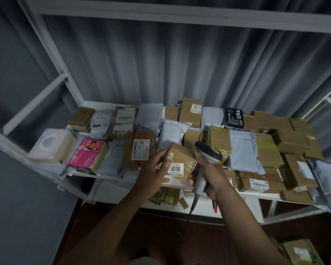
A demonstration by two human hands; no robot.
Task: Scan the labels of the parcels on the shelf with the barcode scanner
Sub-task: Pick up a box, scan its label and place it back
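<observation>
One small brown cardboard parcel (181, 163) is gripped by the left hand (154, 174); the grey handheld barcode scanner (208, 156), clasped by the right hand (211, 175), is held at three o'clock.

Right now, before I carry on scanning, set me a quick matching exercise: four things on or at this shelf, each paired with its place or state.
Things:
1. barcode scanner
2. small brown box labelled 3018
3. pink box
4. black packet

Places or states:
A. lying at the back of the shelf, right of centre
B. gripped by the right hand
C. lying near the shelf's left front
D. held by the left hand

Pairs: 1-B, 2-D, 3-C, 4-A
</observation>
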